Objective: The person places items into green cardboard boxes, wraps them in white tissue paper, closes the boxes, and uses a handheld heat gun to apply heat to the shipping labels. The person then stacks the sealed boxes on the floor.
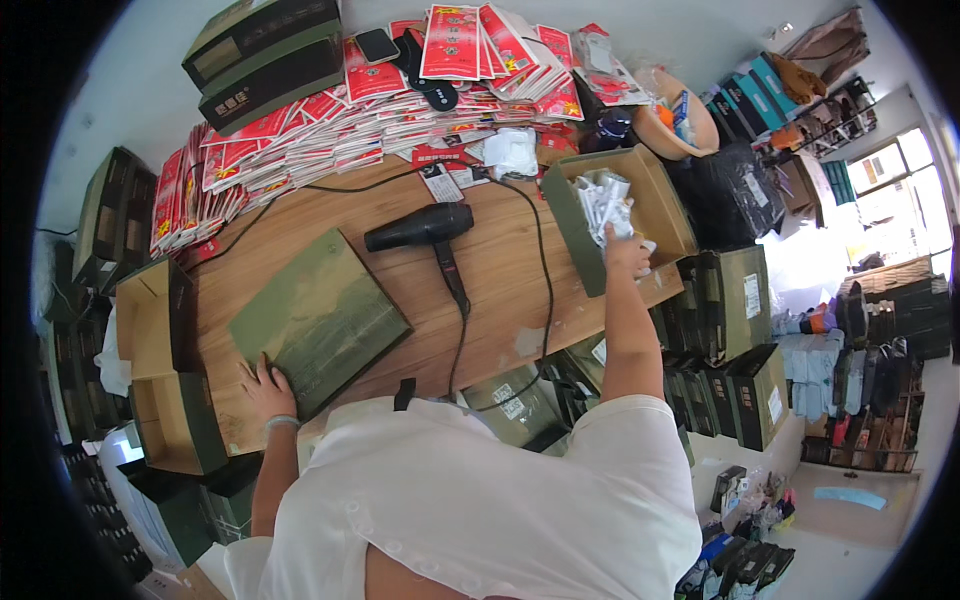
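A green shoebox (320, 315) lies closed and slanted on the wooden table. My left hand (266, 390) rests beside its near left edge, fingers spread, the fingertips touching the box's side. At the right, my right hand (627, 257) reaches into an open green box (662, 200) holding a pile of crumpled white packets (603, 200). Its fingers are curled at the near end of the pile, with a bit of white showing beside them; the grip is partly hidden. A black hair dryer (420, 228) lies between the two boxes, its cord looping across the table.
Stacks of red printed packets (330, 140) line the table's back, with a phone (377, 46) and black insoles (425, 75) on top. Two dark boxes (265, 60) stand back left. Empty open boxes (165, 420) sit left. A round tub (690, 130) stands back right.
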The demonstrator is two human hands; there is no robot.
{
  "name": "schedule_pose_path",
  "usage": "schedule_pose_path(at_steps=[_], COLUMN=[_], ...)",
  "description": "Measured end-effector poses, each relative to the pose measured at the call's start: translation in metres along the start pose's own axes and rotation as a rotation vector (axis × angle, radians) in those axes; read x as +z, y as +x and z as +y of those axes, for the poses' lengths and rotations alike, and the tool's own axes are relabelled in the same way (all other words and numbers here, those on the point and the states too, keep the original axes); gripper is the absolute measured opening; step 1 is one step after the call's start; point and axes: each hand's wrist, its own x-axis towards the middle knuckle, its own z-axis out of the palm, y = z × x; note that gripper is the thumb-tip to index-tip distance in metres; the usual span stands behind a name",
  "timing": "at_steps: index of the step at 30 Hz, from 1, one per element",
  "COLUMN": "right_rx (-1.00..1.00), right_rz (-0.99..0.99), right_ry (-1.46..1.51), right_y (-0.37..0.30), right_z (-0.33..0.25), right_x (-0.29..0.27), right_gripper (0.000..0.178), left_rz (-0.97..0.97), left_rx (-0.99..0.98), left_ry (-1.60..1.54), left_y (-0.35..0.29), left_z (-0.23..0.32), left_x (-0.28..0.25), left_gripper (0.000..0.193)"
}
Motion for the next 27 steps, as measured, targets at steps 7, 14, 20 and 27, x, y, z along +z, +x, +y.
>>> schedule_pose_path(at_steps=[7, 14, 20, 27], right_rx=[0.021, -0.904, -1.167, -1.073], right_rz=[0.141, -0.443, -1.03, -1.04], right_ry=[-0.047, 0.681, 0.512, 0.621], right_y=[0.019, -0.162, -0.331, -0.413], right_z=[-0.003, -0.085, -0.154, -0.169], right_x=[0.0, -0.002, 0.076, 0.086], right_gripper=[0.119, 0.07, 0.077, 0.071], left_rz=[-0.049, -0.143, -0.168, 0.309], left_rx=[-0.135, -0.255, -0.279, -0.495], left_ry=[-0.016, -0.205, 0.35, -0.001], left_y=[-0.065, -0.084, 0.005, 0.004], left_z=[0.019, 0.023, -0.056, -0.112], left_x=[-0.007, -0.007, -0.038, -0.022], left_gripper=[0.059, 0.06, 0.068, 0.073])
